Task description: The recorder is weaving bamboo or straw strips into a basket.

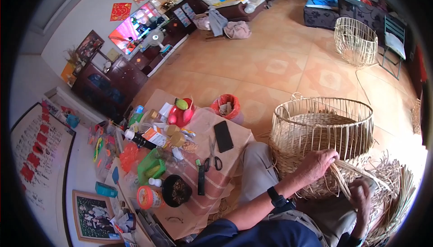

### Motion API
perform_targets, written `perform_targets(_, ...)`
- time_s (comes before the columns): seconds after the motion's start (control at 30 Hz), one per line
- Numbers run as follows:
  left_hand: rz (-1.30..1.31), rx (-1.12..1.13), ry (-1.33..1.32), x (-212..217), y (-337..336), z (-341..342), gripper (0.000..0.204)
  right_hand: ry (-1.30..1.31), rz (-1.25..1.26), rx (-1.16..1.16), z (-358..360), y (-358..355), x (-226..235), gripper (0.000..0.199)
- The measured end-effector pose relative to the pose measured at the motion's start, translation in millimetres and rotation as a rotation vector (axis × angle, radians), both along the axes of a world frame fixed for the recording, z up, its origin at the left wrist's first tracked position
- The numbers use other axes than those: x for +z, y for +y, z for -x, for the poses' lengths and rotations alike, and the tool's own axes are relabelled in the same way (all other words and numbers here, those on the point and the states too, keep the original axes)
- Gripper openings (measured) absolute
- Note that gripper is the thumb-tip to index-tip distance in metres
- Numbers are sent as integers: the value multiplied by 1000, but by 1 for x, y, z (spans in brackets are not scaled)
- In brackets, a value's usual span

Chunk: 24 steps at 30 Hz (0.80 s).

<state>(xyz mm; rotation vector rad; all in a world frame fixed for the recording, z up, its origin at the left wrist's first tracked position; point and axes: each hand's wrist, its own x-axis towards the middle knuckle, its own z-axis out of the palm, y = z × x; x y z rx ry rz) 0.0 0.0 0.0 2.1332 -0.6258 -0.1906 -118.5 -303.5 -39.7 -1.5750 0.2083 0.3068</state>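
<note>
A person sits with both bare hands at work on pale tan, flat plant-fibre strands [340, 180], seen from above through a wide, curved view. The left hand [321, 162], below a black wristwatch [274, 197], has its fingers closed in a pinch on the upper end of the strands, right in front of a large round basket [295, 145] of tan plant fibre. The strands slope down and rightward from that hand toward the right hand [361, 195]. The right hand's fingers are curled at the strands' lower part; whether they grip them, I cannot tell.

The basket stands upright just beyond the person's knees. Its lower wall is densely woven; above it, thin upright stakes reach a round rim with gaps between them. To its right lies a loose heap of dry, straw-coloured fibres [399, 190].

On the person's left is a tabletop [242, 138] under a brown cloth. Near its right side lie a black rectangular phone [223, 136] and, just beside it, black-handled scissors [211, 157]. Farther left are a black round bowl [177, 190] and an orange plastic jar [150, 197]. Across the orange-tan tiled floor [270, 66] stands a second, open-framed pale basket [360, 58].
</note>
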Motion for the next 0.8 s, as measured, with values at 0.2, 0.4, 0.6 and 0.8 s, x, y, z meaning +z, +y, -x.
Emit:
perform_targets(0.2,78,-54,-164,16,7,19,43,-245,565,6,2,80,49,82)
perform_targets(0.4,91,-29,-169,0,0,14,48,23,94,210,-15,88,53,50)
perform_targets(0.6,147,-29,-246,-7,3,14,42,200,-363,81,-24,87,90,17)
perform_targets(0.8,194,15,-298,-13,-5,12,25,84,-438,-87,-24,57,111,26)
